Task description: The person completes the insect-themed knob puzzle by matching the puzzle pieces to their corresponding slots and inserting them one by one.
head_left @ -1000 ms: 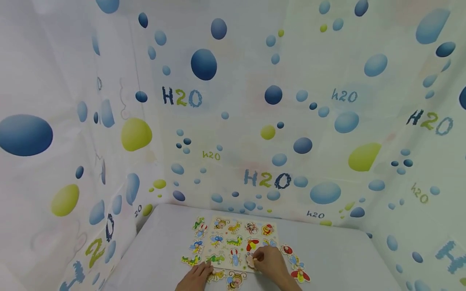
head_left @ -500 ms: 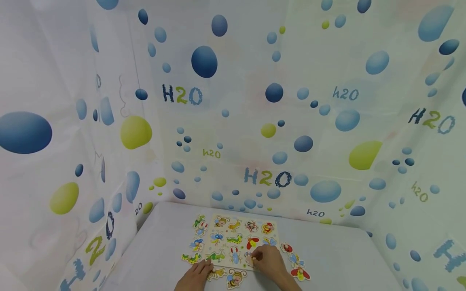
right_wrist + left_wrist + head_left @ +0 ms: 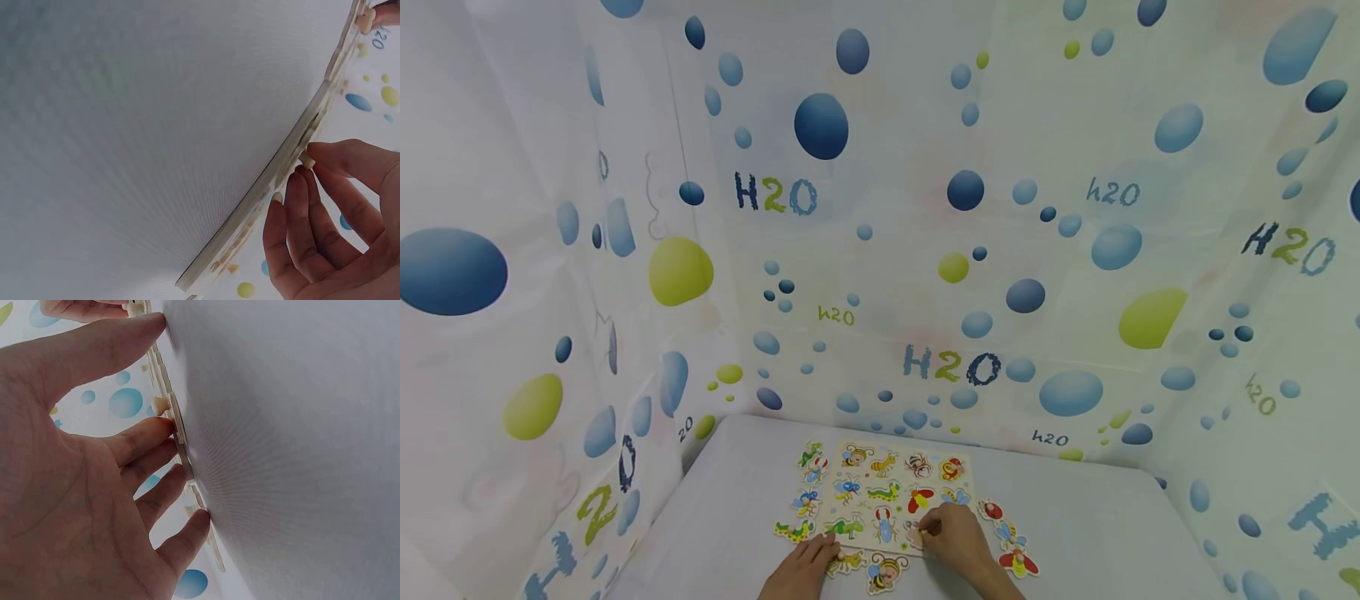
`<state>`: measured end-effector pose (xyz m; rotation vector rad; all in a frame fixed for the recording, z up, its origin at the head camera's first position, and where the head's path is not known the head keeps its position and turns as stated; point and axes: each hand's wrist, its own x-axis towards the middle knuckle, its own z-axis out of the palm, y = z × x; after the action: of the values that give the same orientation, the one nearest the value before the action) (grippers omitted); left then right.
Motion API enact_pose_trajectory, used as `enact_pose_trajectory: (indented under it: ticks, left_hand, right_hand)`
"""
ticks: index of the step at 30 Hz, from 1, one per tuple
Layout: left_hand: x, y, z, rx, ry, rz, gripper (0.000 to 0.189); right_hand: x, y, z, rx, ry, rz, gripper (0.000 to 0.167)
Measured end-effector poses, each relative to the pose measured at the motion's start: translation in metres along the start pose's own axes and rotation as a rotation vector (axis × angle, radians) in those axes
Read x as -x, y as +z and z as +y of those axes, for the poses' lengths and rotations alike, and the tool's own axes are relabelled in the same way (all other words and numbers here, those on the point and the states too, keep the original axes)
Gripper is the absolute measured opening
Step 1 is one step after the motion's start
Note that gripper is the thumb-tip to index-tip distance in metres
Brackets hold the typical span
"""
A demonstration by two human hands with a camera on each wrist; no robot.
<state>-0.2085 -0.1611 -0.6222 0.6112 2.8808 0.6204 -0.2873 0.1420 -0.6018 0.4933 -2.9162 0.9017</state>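
Observation:
A wooden knobbed puzzle board [image 3: 901, 479] with insect pictures lies on the white table. At its near right corner my right hand [image 3: 957, 537] pinches the small knob [image 3: 307, 160] of a puzzle piece [image 3: 913, 533] between thumb and forefinger; the hand covers much of that piece. My left hand [image 3: 801, 571] rests at the board's near left corner, fingers loosely bent and fingertips at the wooden edge in the left wrist view. Beside it lies a yellow insect piece [image 3: 848, 565], and a bee piece [image 3: 886, 575] sits between the two hands, in front of the board.
Loose pieces line the board's left side, among them a green caterpillar [image 3: 793, 533] and a blue-winged insect [image 3: 806, 503]. To its right lie a ladybird [image 3: 990, 510], a blue-winged bee [image 3: 1011, 536] and a red-winged insect [image 3: 1018, 563]. A bubble-printed curtain [image 3: 895, 275] surrounds the table.
The piece under my right hand, tilted and showing its pale outline a second ago, now lies flatter on the board. My left hand has hardly moved. The head view has dipped slightly.

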Motion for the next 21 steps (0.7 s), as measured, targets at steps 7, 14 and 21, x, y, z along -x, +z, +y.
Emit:
enact_pose_trajectory:
  ticks: [7,14,21]
  left_hand:
    - [0.0005,0.0004,0.0011,-0.007,-0.003,0.016,0.097]
    - [0.0012,-0.0002,0.0027,-0.016,-0.003,0.022,0.096]
    - [0.0017,-0.0011,0.0040,-0.025,-0.006,0.022,0.096]
  right_hand:
    - [-0.0008,-0.0004,0.0012,-0.006,-0.015,0.004,0.010]
    - [-0.0016,-0.0010,0.0057,-0.013,0.003,-0.053,0.010]
    - [-0.0020,-0.0035,0.0074,-0.028,-0.024,-0.102,0.007]
